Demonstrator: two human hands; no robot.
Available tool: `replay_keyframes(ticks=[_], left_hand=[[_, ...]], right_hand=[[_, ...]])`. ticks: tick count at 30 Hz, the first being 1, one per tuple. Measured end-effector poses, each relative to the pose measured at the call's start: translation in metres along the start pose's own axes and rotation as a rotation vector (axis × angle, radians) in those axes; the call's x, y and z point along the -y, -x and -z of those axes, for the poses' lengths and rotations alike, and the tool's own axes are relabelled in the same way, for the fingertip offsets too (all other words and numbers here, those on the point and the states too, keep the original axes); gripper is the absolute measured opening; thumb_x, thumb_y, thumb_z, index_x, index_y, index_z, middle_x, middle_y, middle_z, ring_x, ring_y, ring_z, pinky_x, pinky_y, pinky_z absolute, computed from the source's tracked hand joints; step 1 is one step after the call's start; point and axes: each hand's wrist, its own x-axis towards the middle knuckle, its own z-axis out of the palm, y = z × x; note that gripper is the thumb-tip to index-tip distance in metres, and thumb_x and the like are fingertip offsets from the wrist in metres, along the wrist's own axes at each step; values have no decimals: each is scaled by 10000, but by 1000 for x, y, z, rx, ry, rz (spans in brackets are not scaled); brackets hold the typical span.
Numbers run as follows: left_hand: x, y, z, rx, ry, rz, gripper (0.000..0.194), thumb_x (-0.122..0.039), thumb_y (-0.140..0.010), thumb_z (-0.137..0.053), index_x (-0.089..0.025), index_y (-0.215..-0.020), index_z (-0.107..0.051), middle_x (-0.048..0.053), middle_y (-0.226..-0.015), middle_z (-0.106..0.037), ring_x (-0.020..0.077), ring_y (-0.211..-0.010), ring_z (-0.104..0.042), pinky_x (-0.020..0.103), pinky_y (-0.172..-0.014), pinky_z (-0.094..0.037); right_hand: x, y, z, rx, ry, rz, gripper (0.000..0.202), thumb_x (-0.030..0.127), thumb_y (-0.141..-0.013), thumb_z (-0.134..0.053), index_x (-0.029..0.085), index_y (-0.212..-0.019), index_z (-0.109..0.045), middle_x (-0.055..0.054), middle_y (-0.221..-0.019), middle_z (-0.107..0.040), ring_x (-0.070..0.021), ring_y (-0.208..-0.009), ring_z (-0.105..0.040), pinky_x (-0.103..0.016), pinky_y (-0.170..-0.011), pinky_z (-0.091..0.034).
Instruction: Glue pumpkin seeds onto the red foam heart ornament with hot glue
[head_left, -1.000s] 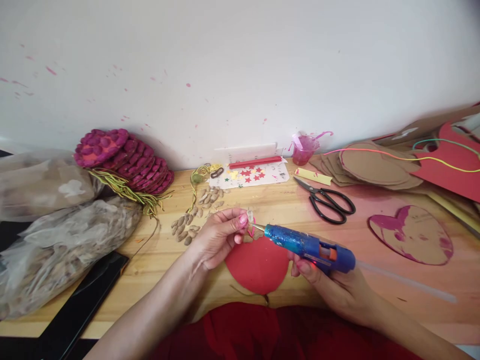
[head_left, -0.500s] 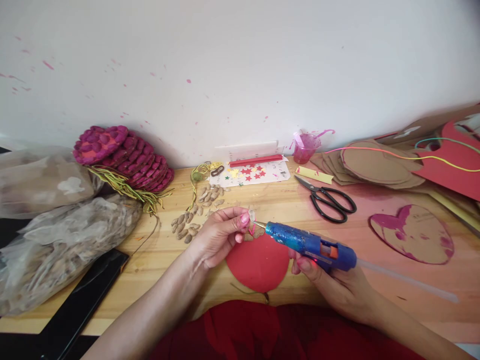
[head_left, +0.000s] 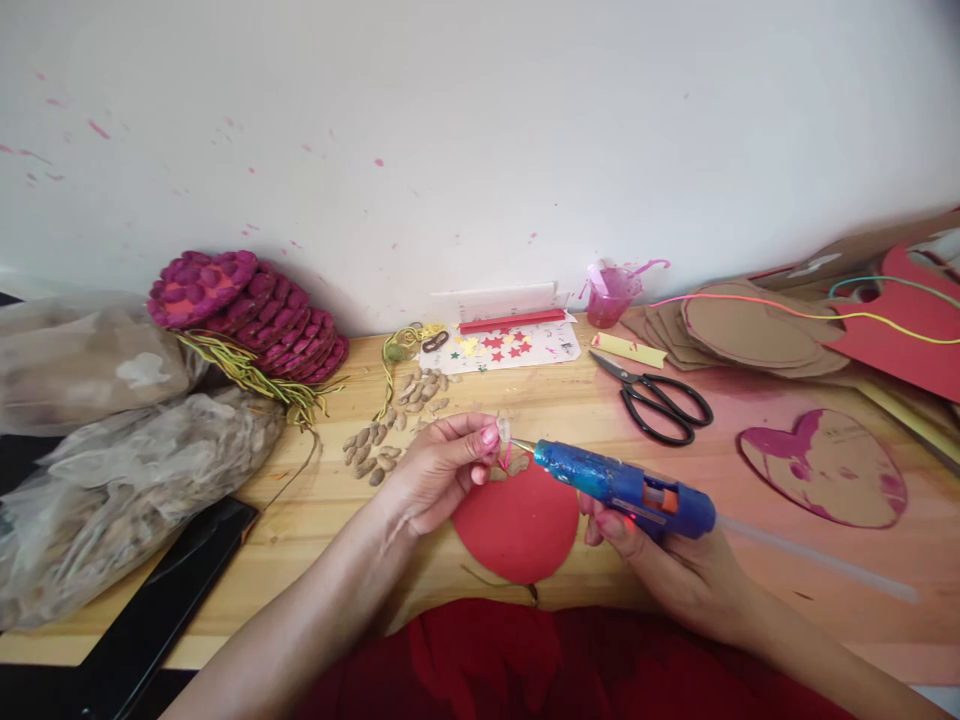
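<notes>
My left hand [head_left: 454,462] pinches a small pale peanut shell [head_left: 504,430] between thumb and fingertips, above the table. In my right hand [head_left: 660,565] is a blue hot glue gun [head_left: 622,488], its metal nozzle pointing left right at the shell; a clear glue stick [head_left: 817,560] sticks out of its back. A red heart-shaped piece [head_left: 517,530] lies under both hands, with a few peanuts [head_left: 517,462] at its upper edge, partly hidden by my left fingers. Loose peanuts [head_left: 367,450] are scattered left of my left hand.
Black-handled scissors [head_left: 664,408] lie behind the glue gun. Bags of peanuts [head_left: 150,480] and stacked magenta pieces [head_left: 262,320] stand at left. Cardboard pieces [head_left: 757,325], a painted cardboard heart [head_left: 832,475], a pink-stained cup [head_left: 609,300] and paper stars [head_left: 499,350] are also there.
The glue gun has shifted very slightly, its nozzle a touch to the right. My left hand keeps its place with the peanut shell.
</notes>
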Motion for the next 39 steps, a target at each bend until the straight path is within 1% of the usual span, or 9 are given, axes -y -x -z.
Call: replay_keyframes(ticks=[8,12,15,17,19,22,25,32,39], left_hand=[[0,1,-2,0,-16,-15,264,-218,-606,-913,-86,-714,-712,13,-600,-591,36,-512,-482,106,-434,-386],[0,1,-2,-51,-94,-112,269,-262,-616,-906,-121,-742,-715,5,-597,-608,71,-528,-532,158,-472,-462],[3,2,-2,-102,-329,-218,256,-320,-680,-863,-142,-810,-733,24,-676,-663,110,-560,-598,233,-545,-539],[6,3,-3,-122,-553,-312,221,-332,-739,-815,-146,-835,-746,44,-756,-682,131,-603,-626,258,-582,-557],[10,4,-6,-125,-778,-425,162,-312,-791,-764,-158,-840,-761,64,-826,-684,149,-671,-639,256,-604,-548],[16,4,-11,-107,-1046,-585,91,-247,-842,-703,-201,-863,-779,70,-868,-685,166,-763,-633,254,-671,-519],[23,4,-14,-83,-1200,-692,137,-194,-866,-657,-237,-910,-780,61,-863,-688,176,-791,-623,275,-744,-496],[36,1,-17,-52,-1547,-752,179,-223,-927,-568,-212,-940,-746,59,-826,-638,163,-744,-605,254,-677,-466],[39,-1,-16,-84,-1586,-763,155,-209,-917,-579,-186,-915,-732,52,-794,-607,153,-704,-580,249,-645,-435]], right_hand=[[1,-2,-1,-9,-15,-34,236,409,-922,-586,231,-789,-667,-31,-723,-677,-190,-645,-622,-304,-584,-519],[1,-7,-4,-79,-151,-209,295,467,-929,-572,213,-810,-666,-28,-726,-685,-151,-565,-590,-267,-504,-487],[1,-12,-7,-128,-317,-356,365,538,-915,-566,193,-864,-673,-38,-755,-702,-126,-509,-576,-256,-475,-485],[3,-16,-8,-165,-399,-419,384,562,-892,-592,188,-868,-674,-53,-832,-714,-132,-561,-618,-266,-535,-531],[5,-19,-9,-206,-482,-459,366,559,-871,-626,196,-888,-674,-69,-952,-710,-173,-738,-680,-285,-636,-585],[7,-21,-10,-219,-621,-480,334,543,-854,-658,211,-876,-671,-78,-1062,-694,-238,-1029,-667,-328,-779,-619],[4,-20,-11,-205,-675,-492,327,541,-861,-651,215,-849,-672,-80,-1101,-702,-252,-1093,-656,-348,-819,-622],[1,-19,-12,-224,-702,-547,353,556,-840,-669,236,-991,-684,-76,-1153,-698,-260,-1067,-669,-344,-742,-636],[-1,-17,-13,-204,-718,-556,328,530,-845,-679,247,-1006,-718,-69,-1138,-710,-254,-1041,-685,-363,-786,-634]])
